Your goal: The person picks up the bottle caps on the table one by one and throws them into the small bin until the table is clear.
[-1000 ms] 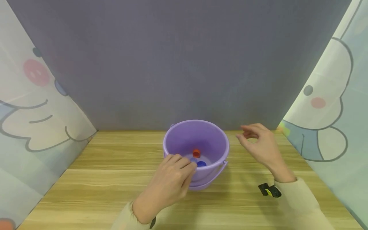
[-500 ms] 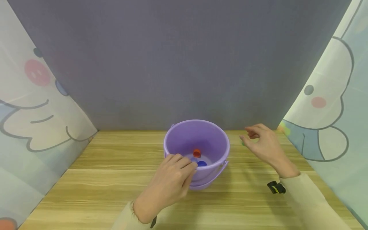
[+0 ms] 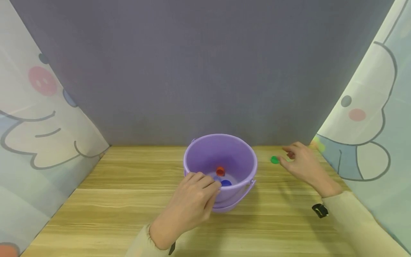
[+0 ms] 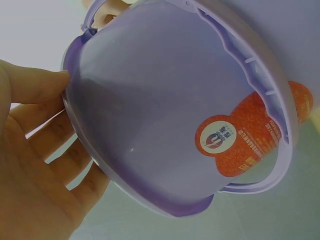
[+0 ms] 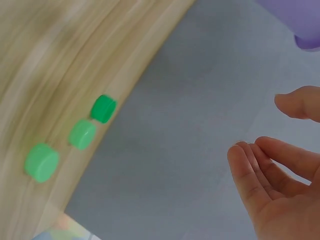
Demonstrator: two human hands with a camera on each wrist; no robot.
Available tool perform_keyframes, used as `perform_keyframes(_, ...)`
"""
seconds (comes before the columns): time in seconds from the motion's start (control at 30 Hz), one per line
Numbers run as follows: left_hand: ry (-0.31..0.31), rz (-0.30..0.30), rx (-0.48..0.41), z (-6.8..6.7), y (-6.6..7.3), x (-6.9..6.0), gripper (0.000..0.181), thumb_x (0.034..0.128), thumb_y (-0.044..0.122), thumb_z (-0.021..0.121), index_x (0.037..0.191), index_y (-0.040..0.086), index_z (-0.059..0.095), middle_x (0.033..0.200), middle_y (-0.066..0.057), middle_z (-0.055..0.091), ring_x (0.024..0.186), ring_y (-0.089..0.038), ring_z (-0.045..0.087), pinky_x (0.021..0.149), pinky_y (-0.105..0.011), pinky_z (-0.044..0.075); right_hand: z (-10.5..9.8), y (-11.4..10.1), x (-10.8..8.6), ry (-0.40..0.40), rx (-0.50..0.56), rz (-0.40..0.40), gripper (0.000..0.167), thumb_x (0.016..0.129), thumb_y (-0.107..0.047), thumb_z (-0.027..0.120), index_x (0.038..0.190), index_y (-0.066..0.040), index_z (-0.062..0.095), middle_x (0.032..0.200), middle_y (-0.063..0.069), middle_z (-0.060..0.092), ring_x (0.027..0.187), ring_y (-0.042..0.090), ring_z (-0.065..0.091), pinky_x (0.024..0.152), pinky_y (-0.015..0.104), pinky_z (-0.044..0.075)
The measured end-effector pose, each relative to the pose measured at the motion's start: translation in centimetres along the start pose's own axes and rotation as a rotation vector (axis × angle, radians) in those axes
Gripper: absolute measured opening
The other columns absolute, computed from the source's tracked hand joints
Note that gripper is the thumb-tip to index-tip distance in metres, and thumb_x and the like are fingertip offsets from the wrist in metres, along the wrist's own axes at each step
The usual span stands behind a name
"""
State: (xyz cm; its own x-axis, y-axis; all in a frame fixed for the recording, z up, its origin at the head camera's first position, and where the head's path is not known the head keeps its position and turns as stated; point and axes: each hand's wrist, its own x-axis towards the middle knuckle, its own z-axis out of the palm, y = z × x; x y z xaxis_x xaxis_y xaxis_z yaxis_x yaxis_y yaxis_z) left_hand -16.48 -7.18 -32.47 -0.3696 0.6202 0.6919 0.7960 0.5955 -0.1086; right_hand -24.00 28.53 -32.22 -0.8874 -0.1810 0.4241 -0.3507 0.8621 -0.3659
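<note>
My left hand (image 3: 189,201) grips the near rim of a purple bucket (image 3: 221,151); in the left wrist view the thumb is on one side of the bucket's rim (image 4: 82,135) and the fingers curl behind it. Inside lie a red-orange cap (image 3: 220,171) and a dark blue cap (image 3: 226,182), with a paler blue piece partly hidden by the fingers. Right of the bucket, my right hand (image 3: 302,164) is held over the table, thumb and fingers apart, holding nothing. A green bottle cap (image 3: 274,159) lies beside its thumb. Three green caps (image 5: 82,134) stand in a row in the right wrist view.
The bucket's carrying handle (image 3: 242,194) hangs down at its right. A grey panel (image 3: 205,71) rises behind the wooden table (image 3: 128,200), and cartoon-printed sheets (image 3: 356,142) flank it. The bucket's outer wall bears a red label (image 4: 220,135).
My right hand has moved right, away from the bucket, and a green cap has come into sight beside its thumb. My left hand and the bucket have stayed in place.
</note>
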Motion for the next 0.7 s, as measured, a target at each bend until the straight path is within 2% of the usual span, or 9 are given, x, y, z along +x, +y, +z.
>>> perform_keyframes(0.23,0.013,0.012,0.005,0.0,0.0,0.0,0.005,0.0886,0.011,0.069,0.090,0.014,0.066,0.084,0.005,0.064,0.076,-0.016,0.055,0.073,-0.029,0.046,0.2,1.9,-0.3,-0.034,-0.055,0.017,0.046,0.089,-0.020,0.069,0.116,0.017,0.064,0.105,0.031,0.063,0.088,0.042,0.066,0.077,0.056,0.053)
perform_keyframes(0.43,0.030,0.026,0.021,0.1,0.0,0.0,0.004,0.0893,0.011,0.067,0.090,0.015,0.066,0.083,0.006,0.063,0.075,-0.016,0.055,0.072,-0.028,0.045,0.3,3.5,-0.6,-0.109,-0.089,0.015,0.046,0.090,-0.019,0.070,0.113,0.020,0.063,0.112,0.039,0.062,0.088,0.046,0.066,0.077,0.058,0.053)
perform_keyframes(0.7,0.021,0.012,0.011,0.1,-0.1,-0.1,0.007,0.0874,0.010,0.070,0.090,0.014,0.066,0.084,0.005,0.063,0.076,-0.016,0.055,0.073,-0.030,0.045,0.3,5.3,-0.8,-0.145,-0.151,0.027,0.046,0.090,-0.019,0.069,0.113,0.020,0.063,0.115,0.039,0.061,0.091,0.046,0.066,0.078,0.058,0.054)
